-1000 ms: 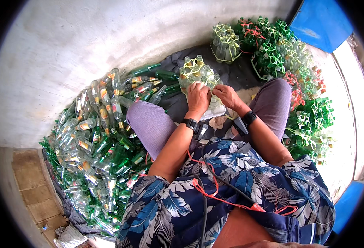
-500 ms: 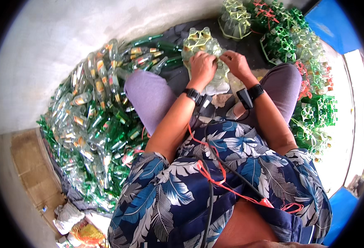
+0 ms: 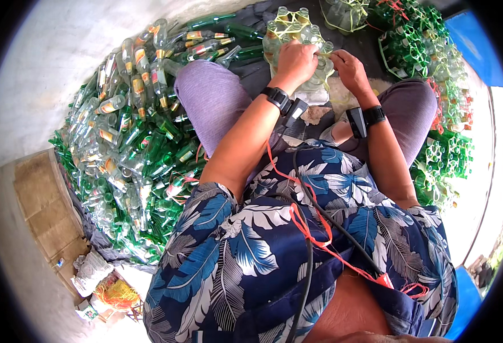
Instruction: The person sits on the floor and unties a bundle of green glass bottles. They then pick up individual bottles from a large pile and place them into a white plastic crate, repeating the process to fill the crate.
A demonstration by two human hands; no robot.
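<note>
Between my knees stands a bundle of clear glass bottles (image 3: 289, 27), upright and bound round the necks with pale yellow-green strap (image 3: 293, 22). My left hand (image 3: 297, 63) rests over the bottle tops, its fingers closed at the near right part of the bundle. Just to the right, my right hand (image 3: 351, 70) is pinched closed beside the bottle necks. A thin length of the strap seems to run between the two hands; the fingertips partly hide it.
A large heap of loose clear and green bottles (image 3: 131, 154) fills the left side by the wall. Tied bundles of green bottles (image 3: 403, 54) line the right, and another clear bundle (image 3: 346, 14) stands at the back. Red string (image 3: 314, 240) and a black cable (image 3: 308, 268) hang over my shirt.
My right hand has moved a little away from my left, widening the gap between them. The whole view has shifted, so the bundle sits higher and further right in the picture.
</note>
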